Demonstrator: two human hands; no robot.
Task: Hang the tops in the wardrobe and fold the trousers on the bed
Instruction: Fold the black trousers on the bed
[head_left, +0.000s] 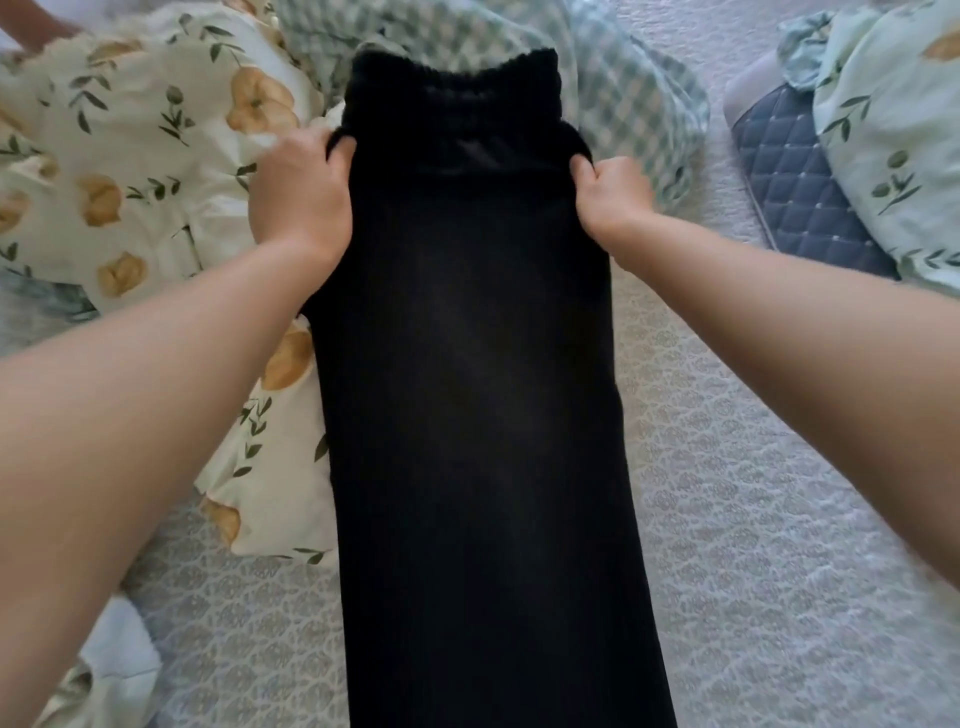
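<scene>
Leftmost, a cream quilt (130, 156) printed with yellow flowers and green leaves lies bunched along the left side of the bed. A pale cloth (119, 654) sits at the near left corner of the view. The left hand (298, 192) lies over the quilt's inner border and grips the left edge of the trousers just below the waistband, its fingers curled round a fold of the black cloth.

The trousers (467, 389) lie flat down the middle of the bed (753, 493), on its pale patterned cover. Their long axis runs straight from far to near. The gathered elastic waistband points away from the person, toward the far side of the bed, and the legs run toward the person and pass out of the picture at the near edge. They show as a single long dark strip that widens somewhat toward the near end; the cloth is too dark to make out seams. The waistband end rests on a green-and-white checked cloth (623, 104) crumpled at the far middle of the bed.

The right hand (610, 195) holds the right edge of the trousers level with the left hand, closed in a tight fist that pinches the cloth. Both forearms are bare.

Farther right, well apart from the trousers, a dark blue quilted pad (795, 182) lies by the right edge. It is partly under a pale green flowered quilt (893, 130) in the far right corner.
</scene>
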